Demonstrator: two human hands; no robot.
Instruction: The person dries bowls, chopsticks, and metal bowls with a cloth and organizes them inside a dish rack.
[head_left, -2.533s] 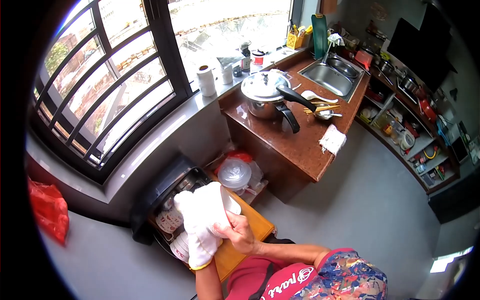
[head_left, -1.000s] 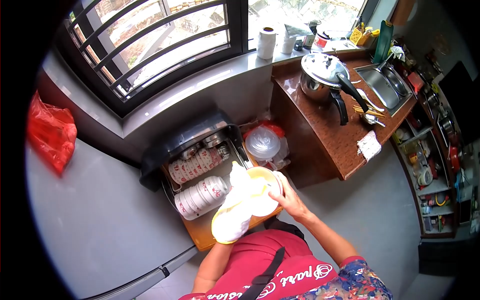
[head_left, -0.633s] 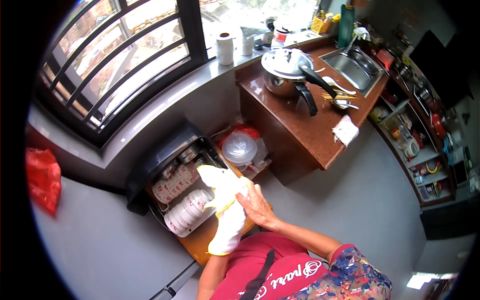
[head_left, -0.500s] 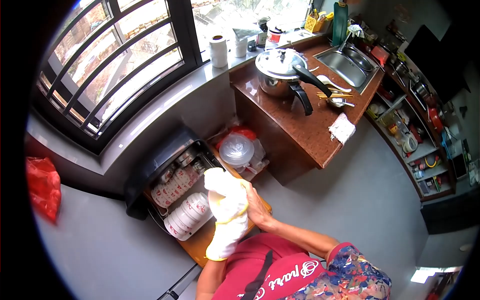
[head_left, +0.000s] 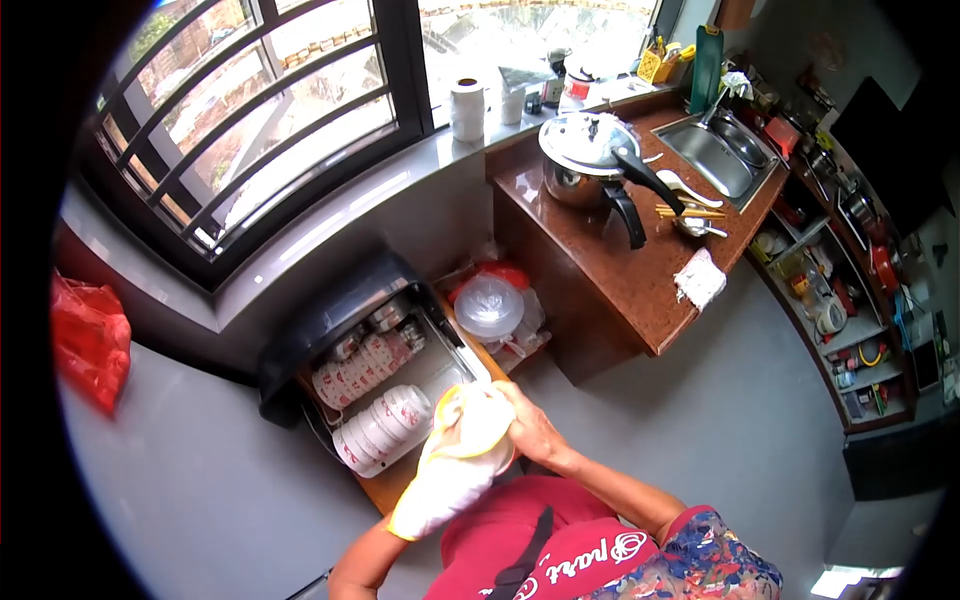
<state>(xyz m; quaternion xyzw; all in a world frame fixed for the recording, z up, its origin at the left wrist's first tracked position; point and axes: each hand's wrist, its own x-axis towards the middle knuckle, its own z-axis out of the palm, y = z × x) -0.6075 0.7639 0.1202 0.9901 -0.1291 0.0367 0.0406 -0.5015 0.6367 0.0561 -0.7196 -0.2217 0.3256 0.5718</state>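
Together, two hands (head_left: 534,432) on one white cloth (head_left: 455,480), two bowl rows (head_left: 385,428)

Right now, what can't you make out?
All in the head view:
- Left hand: hidden under the white cloth.
- Inside of the pot: hidden by its lid.
- Red bag: left side cut off by the dark border.
- Far shelf's items: too small.
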